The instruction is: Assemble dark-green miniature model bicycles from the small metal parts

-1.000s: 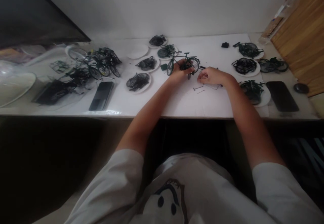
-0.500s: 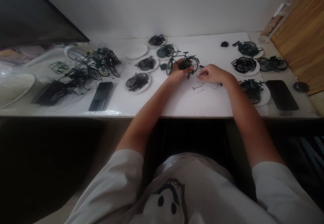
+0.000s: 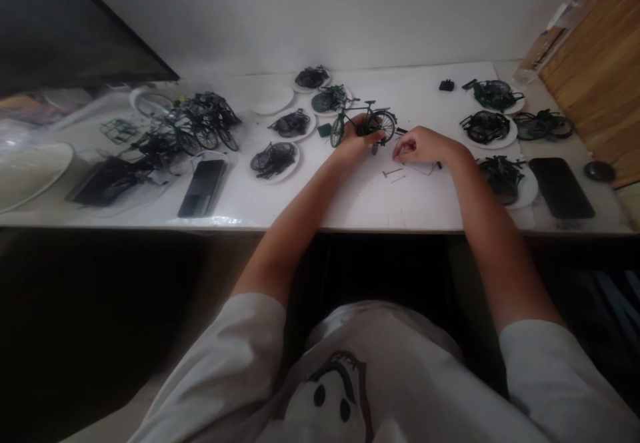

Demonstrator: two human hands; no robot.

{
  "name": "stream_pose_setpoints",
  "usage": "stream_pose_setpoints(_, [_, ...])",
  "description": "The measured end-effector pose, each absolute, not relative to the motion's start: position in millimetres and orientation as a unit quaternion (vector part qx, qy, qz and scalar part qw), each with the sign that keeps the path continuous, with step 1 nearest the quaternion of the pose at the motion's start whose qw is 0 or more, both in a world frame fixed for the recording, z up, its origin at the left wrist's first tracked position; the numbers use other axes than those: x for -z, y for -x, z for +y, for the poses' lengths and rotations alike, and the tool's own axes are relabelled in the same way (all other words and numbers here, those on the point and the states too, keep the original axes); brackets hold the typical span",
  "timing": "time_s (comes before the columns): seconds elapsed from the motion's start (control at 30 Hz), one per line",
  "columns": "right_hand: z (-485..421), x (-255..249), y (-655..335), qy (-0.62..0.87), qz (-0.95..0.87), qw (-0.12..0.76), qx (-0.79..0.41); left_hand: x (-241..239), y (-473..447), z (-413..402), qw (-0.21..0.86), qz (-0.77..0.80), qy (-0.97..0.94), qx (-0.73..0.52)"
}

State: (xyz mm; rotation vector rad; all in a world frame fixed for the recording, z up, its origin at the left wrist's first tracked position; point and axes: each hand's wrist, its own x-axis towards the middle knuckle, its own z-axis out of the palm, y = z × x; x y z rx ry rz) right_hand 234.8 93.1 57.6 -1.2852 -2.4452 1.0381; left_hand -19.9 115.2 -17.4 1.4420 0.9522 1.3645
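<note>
A small dark green model bicycle (image 3: 363, 123) stands upright on the white table (image 3: 425, 209). My left hand (image 3: 357, 141) is closed round its frame from the near side. My right hand (image 3: 419, 147) rests just right of the rear wheel, fingers pinched together on something too small to make out. A few thin metal pins (image 3: 393, 174) lie on the table in front of both hands.
White plates with dark bicycle parts (image 3: 275, 160) sit left of the model, and more plates (image 3: 487, 127) at the right. Finished model bicycles (image 3: 193, 129) cluster at the far left. Two dark phones (image 3: 203, 187) (image 3: 561, 187) lie flat. A wooden panel (image 3: 595, 63) rises at the right.
My right hand has shifted slightly and its fingers stay pinched near the rear wheel. The left hand keeps its hold on the model. The view moved a little.
</note>
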Motion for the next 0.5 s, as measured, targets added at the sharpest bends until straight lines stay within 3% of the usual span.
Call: stream_pose_setpoints(0.5, [87.6, -60.7, -225.8, 0.476, -0.809, 0.095, -0.331, 9.0, 18.7, 108.4, 0.455, 0.398, -0.582, -0.543])
